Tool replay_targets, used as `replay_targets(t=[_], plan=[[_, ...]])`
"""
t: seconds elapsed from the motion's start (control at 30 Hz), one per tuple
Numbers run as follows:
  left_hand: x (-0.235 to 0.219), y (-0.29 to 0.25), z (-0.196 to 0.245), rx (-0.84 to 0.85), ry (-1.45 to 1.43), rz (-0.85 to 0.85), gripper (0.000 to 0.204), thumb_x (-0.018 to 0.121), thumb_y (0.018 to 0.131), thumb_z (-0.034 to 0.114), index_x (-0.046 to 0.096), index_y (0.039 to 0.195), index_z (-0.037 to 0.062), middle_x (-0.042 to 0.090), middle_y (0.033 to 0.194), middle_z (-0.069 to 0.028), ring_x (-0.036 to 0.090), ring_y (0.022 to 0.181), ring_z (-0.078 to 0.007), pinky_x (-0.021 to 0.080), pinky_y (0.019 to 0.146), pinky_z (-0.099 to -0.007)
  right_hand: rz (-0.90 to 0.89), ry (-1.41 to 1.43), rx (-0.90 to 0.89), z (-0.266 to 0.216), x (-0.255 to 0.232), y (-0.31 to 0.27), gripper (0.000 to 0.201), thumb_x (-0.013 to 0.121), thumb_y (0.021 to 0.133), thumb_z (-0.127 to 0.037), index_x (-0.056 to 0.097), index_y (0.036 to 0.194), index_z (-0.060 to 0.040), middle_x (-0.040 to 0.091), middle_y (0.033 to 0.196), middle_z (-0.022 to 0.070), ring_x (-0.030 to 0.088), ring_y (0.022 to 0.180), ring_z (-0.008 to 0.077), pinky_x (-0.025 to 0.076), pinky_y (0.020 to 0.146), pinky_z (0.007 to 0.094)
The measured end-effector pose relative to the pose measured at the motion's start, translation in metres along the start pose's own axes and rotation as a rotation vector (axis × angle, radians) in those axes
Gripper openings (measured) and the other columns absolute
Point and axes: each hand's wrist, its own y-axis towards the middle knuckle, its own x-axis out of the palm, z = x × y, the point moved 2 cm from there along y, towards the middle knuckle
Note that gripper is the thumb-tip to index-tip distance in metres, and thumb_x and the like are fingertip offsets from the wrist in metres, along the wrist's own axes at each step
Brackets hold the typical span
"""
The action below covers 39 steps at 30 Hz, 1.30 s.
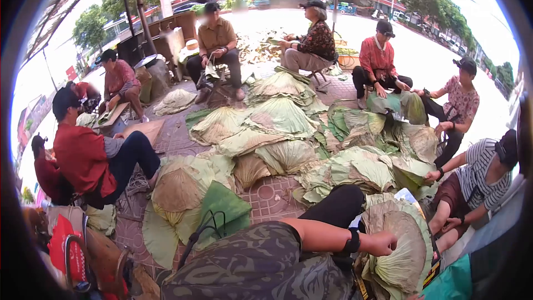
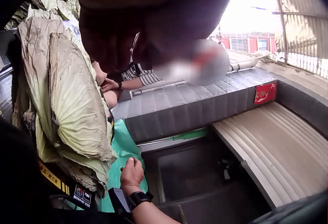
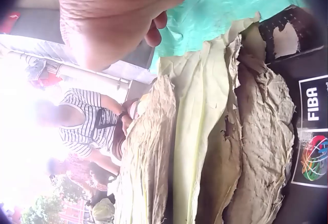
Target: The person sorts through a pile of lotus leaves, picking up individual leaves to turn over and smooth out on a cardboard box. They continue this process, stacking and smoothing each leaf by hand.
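A stack of folded, drying lotus leaves (image 1: 401, 250), pale green and brown, stands right in front of me. My left hand (image 1: 382, 243), a black band at its wrist, hovers over its near side with fingers loosely curled and nothing seen in them. In the left wrist view that hand is a dark, blurred shape above the leaves (image 2: 77, 96). My right hand (image 2: 132, 174) is beside the stack, in front of green plastic sheeting (image 2: 120, 137), its fingers also loosely bent. The right wrist view shows its palm close up, over the leaf edges (image 3: 200, 116), holding nothing visible.
Heaps of lotus leaves (image 1: 277, 116) cover the paving ahead. Several seated people surround them, one in a striped shirt (image 1: 480, 166) at my right. A black box marked FIBA (image 3: 302, 157) adjoins the stack. Bags, one red (image 1: 66, 247), lie at the left.
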Motion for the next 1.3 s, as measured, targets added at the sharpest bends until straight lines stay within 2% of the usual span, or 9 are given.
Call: replay_targets(t=[0.03,0.07,0.37,0.5,0.57,0.73,0.8,1.0,1.3], plan=[[0.001,-0.003,0.003,-0.035,-0.019,-0.049,0.019,0.057,0.071,0.010,0.059,0.087,-0.0003,0.063,0.078,-0.0148,0.062,0.073,-0.0259,0.048,0.064,-0.0345,0.035,0.035,0.001,0.032,0.013,0.008,0.042,0.042,0.091,-0.025,0.040,0.127,-0.0017,0.049,0.120,0.0236,0.050,0.105,0.0361,0.040,0.088,0.0400],[0.001,-0.004,0.008,-0.064,-0.010,-0.094,0.021,0.057,0.073,0.012,0.059,0.089,-0.0006,0.063,0.080,-0.0145,0.062,0.073,-0.0242,0.048,0.065,-0.0337,0.067,0.032,0.081,-0.023,-0.026,-0.023,0.043,0.041,0.091,-0.026,0.040,0.126,-0.0004,0.046,0.123,0.0227,0.047,0.109,0.0363,0.039,0.090,0.0396],[0.041,0.006,-0.008,-0.064,0.019,-0.382,0.021,0.059,0.070,0.011,0.059,0.089,0.0006,0.063,0.081,-0.0152,0.061,0.074,-0.0281,0.048,0.066,-0.0356,0.174,0.375,0.000,-0.110,-0.079,-0.033,0.034,0.040,0.093,-0.014,0.042,0.122,0.0027,0.053,0.112,0.0231,0.052,0.100,0.0332,0.041,0.087,0.0346],[0.050,0.010,-0.031,-0.022,0.102,-0.244,0.021,0.059,0.064,0.009,0.062,0.083,0.0031,0.063,0.076,-0.0157,0.060,0.074,-0.0324,0.048,0.067,-0.0389,0.054,0.426,-0.166,-0.087,-0.024,-0.028,0.037,0.048,0.087,-0.018,0.046,0.118,0.0023,0.053,0.111,0.0209,0.050,0.100,0.0339,0.039,0.085,0.0383],[0.053,0.013,-0.039,0.050,0.230,-0.245,0.026,0.061,0.060,0.010,0.062,0.086,0.0040,0.062,0.077,-0.0161,0.059,0.076,-0.0345,0.047,0.067,-0.0399,-0.092,-0.223,-0.356,-0.083,-0.008,-0.043,0.044,0.049,0.085,-0.036,0.051,0.119,-0.0071,0.049,0.121,0.0141,0.046,0.108,0.0337,0.034,0.093,0.0464],[0.060,0.015,-0.051,0.092,0.462,-0.250,0.037,0.066,0.058,0.015,0.062,0.094,0.0077,0.055,0.102,-0.0159,0.051,0.098,-0.0325,0.046,0.075,-0.0408,-0.171,-0.114,-0.494,-0.142,-0.031,-0.053,0.045,0.052,0.084,-0.036,0.050,0.120,-0.0070,0.049,0.121,0.0164,0.046,0.110,0.0339,0.035,0.092,0.0457],[0.066,0.016,-0.056,0.198,0.545,-0.243,0.040,0.067,0.057,0.017,0.062,0.096,0.0097,0.052,0.111,-0.0159,0.047,0.105,-0.0332,0.045,0.077,-0.0417,-0.505,-0.320,-0.470,-0.152,-0.029,-0.052,0.044,0.053,0.084,-0.034,0.052,0.117,-0.0049,0.051,0.118,0.0191,0.047,0.109,0.0352,0.036,0.092,0.0461],[0.084,0.012,-0.091,0.123,0.609,-0.619,0.046,0.067,0.063,0.027,0.058,0.107,0.0185,0.036,0.132,-0.0166,0.033,0.123,-0.0360,0.045,0.080,-0.0433,-0.504,0.010,-0.575,-0.146,-0.026,-0.058,0.040,0.054,0.084,-0.032,0.057,0.107,0.0008,0.053,0.113,0.0227,0.048,0.106,0.0373,0.036,0.092,0.0452],[0.082,0.013,-0.082,0.187,0.768,-0.652,0.041,0.066,0.061,0.028,0.061,0.100,0.0178,0.043,0.124,-0.0159,0.042,0.114,-0.0365,0.050,0.074,-0.0429,-0.448,0.063,-0.636,-0.146,-0.029,-0.059,0.042,0.055,0.083,-0.031,0.057,0.107,0.0029,0.054,0.109,0.0244,0.050,0.101,0.0399,0.038,0.090,0.0462]])
